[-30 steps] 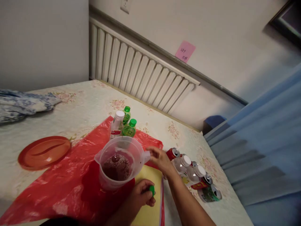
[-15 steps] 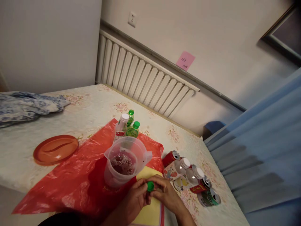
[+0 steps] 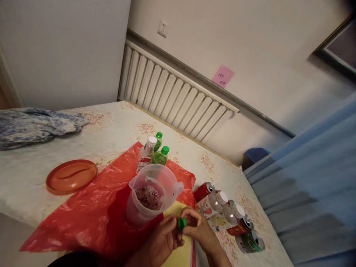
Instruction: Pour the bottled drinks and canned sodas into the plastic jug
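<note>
Both of my hands meet low in the picture around a small bottle with a green cap (image 3: 182, 223). My left hand (image 3: 162, 241) is curled around the bottle's body, which is mostly hidden. The fingers of my right hand (image 3: 198, 230) pinch the green cap. Just beyond them stands a clear plastic jug (image 3: 151, 198) with a dark red foamy drink at its bottom, on a red plastic sheet (image 3: 83, 215). Under my hands lies a yellow sheet (image 3: 178, 256).
Behind the jug stand a white-capped bottle (image 3: 147, 154) and two green-capped bottles (image 3: 161, 156). To the right lie cans (image 3: 204, 190) and empty clear bottles (image 3: 226, 207). An orange lid (image 3: 71, 176) rests at left, with blue-white cloth (image 3: 36, 126) far left. A radiator (image 3: 178, 102) lines the wall.
My right hand came back from near the jug's spout and the red can and joined my left hand at the green cap. The view has shifted a little.
</note>
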The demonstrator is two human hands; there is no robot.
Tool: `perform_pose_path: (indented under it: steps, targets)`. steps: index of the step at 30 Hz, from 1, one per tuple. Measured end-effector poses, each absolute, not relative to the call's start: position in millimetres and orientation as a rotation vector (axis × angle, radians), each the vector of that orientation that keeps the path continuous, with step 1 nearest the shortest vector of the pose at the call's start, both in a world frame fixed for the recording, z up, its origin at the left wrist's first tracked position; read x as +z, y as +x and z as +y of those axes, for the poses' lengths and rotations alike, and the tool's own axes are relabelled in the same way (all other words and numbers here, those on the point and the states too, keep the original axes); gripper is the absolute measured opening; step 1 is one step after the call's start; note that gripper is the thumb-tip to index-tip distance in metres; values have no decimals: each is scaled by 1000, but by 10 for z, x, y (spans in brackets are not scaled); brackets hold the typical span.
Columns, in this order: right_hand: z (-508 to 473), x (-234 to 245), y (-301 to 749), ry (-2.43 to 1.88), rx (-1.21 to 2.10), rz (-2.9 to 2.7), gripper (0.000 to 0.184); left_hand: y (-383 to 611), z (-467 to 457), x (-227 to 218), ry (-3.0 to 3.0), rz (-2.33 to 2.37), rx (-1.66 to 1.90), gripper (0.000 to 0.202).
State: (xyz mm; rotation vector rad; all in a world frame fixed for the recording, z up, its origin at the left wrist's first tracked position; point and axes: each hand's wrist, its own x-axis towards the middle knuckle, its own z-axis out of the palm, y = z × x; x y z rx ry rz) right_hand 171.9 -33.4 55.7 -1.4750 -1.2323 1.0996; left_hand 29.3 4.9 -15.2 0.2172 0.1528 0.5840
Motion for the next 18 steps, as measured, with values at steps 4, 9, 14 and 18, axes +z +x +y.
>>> perform_pose_path:
  steps: [4,9,14,18]
  targets:
    - [5,852,1866,-1488,839,-1118,30,274,54,-131,242,172,562,23]
    - [990,1625,1793,-1444,697,-1334,28,323,58,-187,248,205,524,29]
    - [2036,2013,1499,-1533,530,-1774,27,357,99,-268,300,161,494,31]
    - [2546,2057,1359,-1638,356,-2063,32,374,137,-350,386,136,505,32]
